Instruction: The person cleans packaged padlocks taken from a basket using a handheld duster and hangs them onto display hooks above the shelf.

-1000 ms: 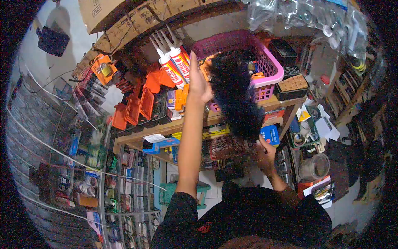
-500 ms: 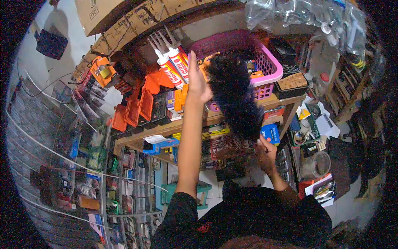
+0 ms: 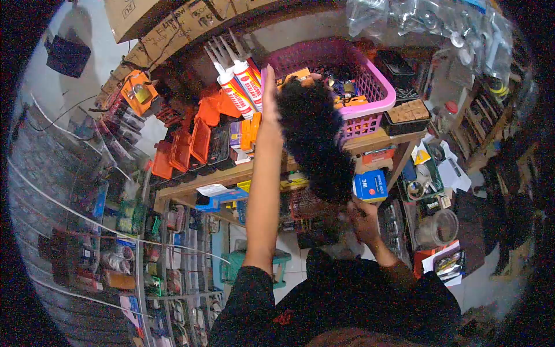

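Note:
A fluffy black duster (image 3: 317,139) stands slanted in front of the pink basket (image 3: 381,87) and hides part of it. My right hand (image 3: 364,222) is closed round its lower end, where a handle would be; the grip itself is dark and partly hidden. My left hand (image 3: 270,113) is stretched upward with straight fingers, between the white-and-red sealant tubes (image 3: 236,95) and the duster. It appears to lie along the basket's left side, though I cannot tell whether it touches. Inside the basket are an orange box (image 3: 296,76) and several small packets.
Orange-red lidded bins (image 3: 180,151) line the wooden shelf (image 3: 243,172) at left. A blue 3M box (image 3: 370,186) sits below. Black trays (image 3: 407,115) stand right of the basket, and plastic bags (image 3: 428,26) hang above. A glass display case (image 3: 144,248) is at left.
The duster and my right hand have shifted left, uncovering more of the basket's contents and the blue box. My left hand stays nearly where it was, fingers still straight.

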### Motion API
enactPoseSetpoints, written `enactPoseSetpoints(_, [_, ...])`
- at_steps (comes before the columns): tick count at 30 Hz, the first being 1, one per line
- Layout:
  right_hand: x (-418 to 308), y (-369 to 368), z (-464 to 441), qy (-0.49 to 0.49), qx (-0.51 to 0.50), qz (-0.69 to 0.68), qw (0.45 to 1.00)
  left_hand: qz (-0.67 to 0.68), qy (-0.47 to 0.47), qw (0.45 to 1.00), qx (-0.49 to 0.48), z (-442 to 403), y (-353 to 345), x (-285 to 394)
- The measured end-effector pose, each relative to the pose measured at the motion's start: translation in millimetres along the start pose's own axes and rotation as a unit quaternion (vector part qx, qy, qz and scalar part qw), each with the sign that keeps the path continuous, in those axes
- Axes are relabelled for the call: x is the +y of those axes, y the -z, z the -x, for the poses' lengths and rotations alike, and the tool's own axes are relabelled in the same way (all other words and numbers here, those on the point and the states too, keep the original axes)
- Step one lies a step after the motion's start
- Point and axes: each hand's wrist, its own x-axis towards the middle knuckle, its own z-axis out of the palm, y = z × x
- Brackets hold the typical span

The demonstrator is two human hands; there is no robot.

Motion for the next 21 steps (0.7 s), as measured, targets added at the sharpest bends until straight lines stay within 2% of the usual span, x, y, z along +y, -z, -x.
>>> enactPoseSetpoints(1, [-16.9, -1.3, -4.7, 0.012, -0.009, 0.007, 1.0, 0.022, 0.027, 0.995, -0.09, -2.1, 6.1, 2.3])
enactPoseSetpoints(2, [-24.8, -1.8, -10.3, -0.005, 0.002, -0.005, 1.0, 0.027, 0.006, 0.998, -0.051, 0.1, 10.5, -3.8])
enactPoseSetpoints(3, [-30.8, -2.8, -13.9, -0.025, 0.013, -0.017, 0.999, 0.029, -0.015, 0.999, 0.037, 0.5, 6.1, -3.1])
enactPoseSetpoints(5, [-28.2, -5.4, -13.9, 0.009, 0.014, 0.031, 0.999, 0.032, -0.052, 0.976, 0.21, -0.9, -11.1, 2.8])
enactPoseSetpoints(6, [-20.6, -7.3, -11.2, 0.063, 0.005, 0.092, 0.994, 0.014, -0.05, 0.975, 0.217, 0.6, -19.3, 5.1])
enactPoseSetpoints(7, [-14.7, -7.7, -9.8, 0.116, -0.003, 0.152, 0.982, 0.012, -0.035, 0.985, 0.17, 1.5, -20.3, 6.0])
enactPoseSetpoints(9, [-10.2, -4.2, -20.1, 0.031, 0.04, 0.068, 0.996, 0.029, 0.017, 0.999, 0.018, -3.3, -5.0, 6.8])
enactPoseSetpoints(10, [-8.7, -2.3, -26.4, -0.011, 0.058, 0.026, 0.998, 0.031, 0.021, 0.999, -0.013, -4.6, 0.7, 5.9])
enactPoseSetpoints(13, [29.6, 0.6, -24.1, 0.088, 0.019, 0.084, 0.992, 0.026, -0.006, 1.0, 0.011, -2.8, 0.5, 5.8])
enactPoseSetpoints(14, [33.5, -1.9, -18.7, 0.032, -0.012, 0.026, 0.999, 0.017, -0.019, 0.999, 0.041, -1.0, -2.8, 4.9])
enactPoseSetpoints(17, [2.2, 5.1, -30.9, -0.008, 0.037, 0.071, 0.997, -0.018, -0.072, 0.988, 0.135, 6.5, -24.4, 5.4])
enactPoseSetpoints(19, [9.1, 8.5, -32.7, 0.03, 0.024, 0.107, 0.994, -0.035, -0.099, 0.981, 0.163, 10.0, -29.6, 4.6])
enactPoseSetpoints(20, [12.4, 8.3, -32.0, 0.048, 0.018, 0.122, 0.991, -0.022, -0.087, 0.99, 0.105, 8.6, -24.7, 5.3])
enactPoseSetpoints(21, [12.3, 2.4, -28.2, 0.043, 0.014, 0.065, 0.997, -0.003, -0.066, 0.998, 0.016, 7.8, -14.1, 4.8])
